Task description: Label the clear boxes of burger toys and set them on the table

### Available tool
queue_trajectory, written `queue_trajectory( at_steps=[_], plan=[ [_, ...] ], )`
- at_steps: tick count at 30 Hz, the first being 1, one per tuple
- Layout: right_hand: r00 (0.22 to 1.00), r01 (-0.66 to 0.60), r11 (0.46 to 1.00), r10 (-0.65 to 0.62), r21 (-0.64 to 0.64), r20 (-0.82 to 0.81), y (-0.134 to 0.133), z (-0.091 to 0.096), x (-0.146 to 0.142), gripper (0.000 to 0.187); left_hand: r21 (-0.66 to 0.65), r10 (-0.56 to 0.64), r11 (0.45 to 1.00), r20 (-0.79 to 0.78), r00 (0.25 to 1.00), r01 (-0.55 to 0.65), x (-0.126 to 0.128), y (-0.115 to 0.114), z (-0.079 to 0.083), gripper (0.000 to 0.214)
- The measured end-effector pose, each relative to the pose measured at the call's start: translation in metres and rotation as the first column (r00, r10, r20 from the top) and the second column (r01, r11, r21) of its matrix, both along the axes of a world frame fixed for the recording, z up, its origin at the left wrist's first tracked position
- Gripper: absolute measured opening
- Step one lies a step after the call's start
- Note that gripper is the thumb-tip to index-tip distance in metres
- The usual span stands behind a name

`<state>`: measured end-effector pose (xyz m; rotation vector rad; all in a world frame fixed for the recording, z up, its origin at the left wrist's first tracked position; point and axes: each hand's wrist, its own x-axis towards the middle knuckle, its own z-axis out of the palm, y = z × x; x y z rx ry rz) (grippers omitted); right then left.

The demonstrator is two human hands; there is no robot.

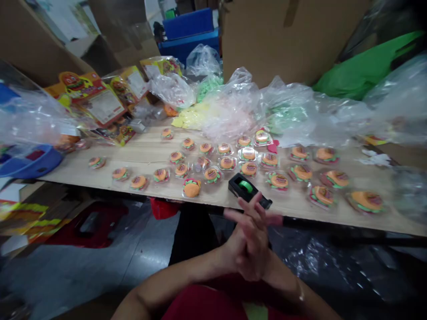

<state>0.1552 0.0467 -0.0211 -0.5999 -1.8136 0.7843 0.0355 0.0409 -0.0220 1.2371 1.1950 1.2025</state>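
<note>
My left hand and my right hand are pressed together in front of my body, just below the table's front edge. Their fingers are stretched out and cross each other, a little blurred, and nothing shows between them. Closest to them is a black tape dispenser with a green roll, lying at the edge of the wooden table. Several burger-shaped toys in clear packs are spread over the tabletop in loose rows.
Crumpled clear plastic bags with coloured pieces fill the back of the table. Printed burger cartons lie at the back left, beside a blue basket. A large cardboard box and a green bag stand behind. A red stool sits on the floor.
</note>
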Motion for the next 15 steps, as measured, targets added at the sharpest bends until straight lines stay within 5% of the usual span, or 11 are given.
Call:
queue_trajectory(
  at_steps=[2, 4, 5, 6, 7, 9, 11, 13, 15],
  plan=[
    [0.984, 0.077, 0.956, -0.119, 0.285, 0.131, 0.011, -0.016, 0.005, 0.057, -0.014, -0.137, 0.99, 0.004, 0.991, 0.137, -0.009, -0.004, 0.005, 0.029],
    [0.929, 0.23, 0.908, -0.313, 0.35, 0.2, 0.021, -0.028, 0.02, 0.056, 0.045, -0.047, 0.998, -0.118, 0.992, 0.052, -0.031, -0.001, 0.005, 0.025],
    [0.889, 0.334, 0.887, -0.409, 0.32, 0.206, 0.025, -0.032, 0.029, 0.053, 0.085, 0.128, 0.99, -0.189, 0.973, -0.114, -0.047, 0.004, 0.002, 0.023],
    [0.846, 0.434, 0.857, -0.494, 0.277, 0.201, 0.026, -0.035, 0.038, 0.048, 0.133, 0.381, 0.924, -0.247, 0.891, -0.358, -0.064, 0.01, -0.004, 0.024],
    [0.805, 0.522, 0.824, -0.561, 0.22, 0.194, 0.025, -0.036, 0.046, 0.043, 0.159, 0.595, 0.802, -0.302, 0.745, -0.576, -0.082, 0.017, -0.011, 0.029],
    [0.77, 0.598, 0.793, -0.609, 0.114, 0.191, 0.019, -0.037, 0.053, 0.031, 0.103, 0.647, 0.716, -0.468, 0.602, -0.69, -0.114, 0.032, -0.029, 0.053],
    [0.834, 0.523, 0.852, -0.51, -0.01, 0.208, 0.01, -0.038, 0.042, 0.023, 0.007, 0.608, 0.72, -0.487, 0.626, -0.694, -0.137, 0.045, -0.047, 0.061],
    [0.941, 0.309, 0.93, -0.269, -0.197, 0.207, 0.005, -0.043, 0.013, 0.021, -0.057, 0.593, 0.737, -0.424, 0.685, -0.673, -0.151, 0.055, -0.06, 0.047],
    [0.991, 0.079, 0.896, -0.024, -0.436, 0.13, 0.012, -0.054, -0.027, 0.026, -0.093, 0.598, 0.743, -0.352, 0.72, -0.663, -0.158, 0.064, -0.067, 0.029]
  ],
)
